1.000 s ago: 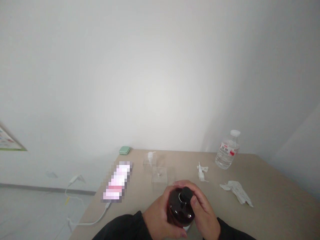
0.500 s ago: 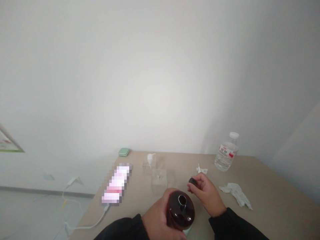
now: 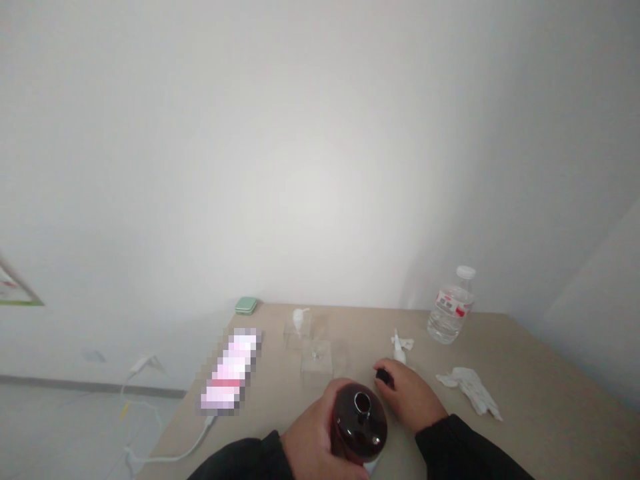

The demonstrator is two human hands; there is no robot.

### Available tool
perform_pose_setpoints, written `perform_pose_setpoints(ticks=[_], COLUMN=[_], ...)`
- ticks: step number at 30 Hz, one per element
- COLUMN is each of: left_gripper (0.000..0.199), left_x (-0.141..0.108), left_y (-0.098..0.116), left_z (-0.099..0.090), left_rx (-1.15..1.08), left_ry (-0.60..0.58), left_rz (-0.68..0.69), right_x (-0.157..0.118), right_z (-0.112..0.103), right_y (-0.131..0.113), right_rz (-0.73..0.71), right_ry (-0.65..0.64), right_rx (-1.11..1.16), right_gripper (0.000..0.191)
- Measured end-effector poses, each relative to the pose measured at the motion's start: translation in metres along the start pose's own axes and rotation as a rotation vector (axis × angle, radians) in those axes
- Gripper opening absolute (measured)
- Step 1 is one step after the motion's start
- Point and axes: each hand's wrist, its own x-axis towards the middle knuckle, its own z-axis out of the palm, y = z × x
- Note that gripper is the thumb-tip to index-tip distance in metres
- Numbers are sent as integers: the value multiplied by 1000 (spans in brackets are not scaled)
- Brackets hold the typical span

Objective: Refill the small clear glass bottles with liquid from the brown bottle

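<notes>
Left fingers [image 3: 341, 383] clasp brown bottle [image 3: 356, 427], right fingers [image 3: 389, 364] black cap [image 3: 383, 376]; distant label [image 3: 452, 304] seems illegible.

Clear bottle [image 3: 447, 312], tissue [image 3: 474, 391] on table [image 3: 555, 393]

Plain indoor room, looking office-like; exact type hard to tell. Pale wall [image 3: 310, 167] running behind beige tabletop [image 3: 270, 400]. Grey baseboard [image 3: 90, 385] lining light floor [image 3: 60, 427]. Green-edged sheet [image 3: 13, 290] hanging on wall at far left, contents too small to read. Phone [image 3: 233, 367] lying on tabletop, trailing white cable [image 3: 165, 459] over edge. Labelled water bottle [image 3: 447, 313] standing near wall, crumpled tissue [image 3: 473, 390] lying nearer.
</notes>
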Motion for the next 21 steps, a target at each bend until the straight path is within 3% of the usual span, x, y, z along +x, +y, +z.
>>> perform_pose_setpoints(ticks=[12, 21], left_gripper=[85, 86], left_x=[2, 2], left_y=[-4, 3], left_z=[0, 1], left_rx=[-5, -28], left_ry=[-7, -30], left_rz=[17, -7], right_x=[-2, -4], right_z=[-1, -5], right_y=[0, -1], right_rz=[122, 175], right_ry=[-13, -5], right_rx=[-173, -164], right_gripper=[13, 29])
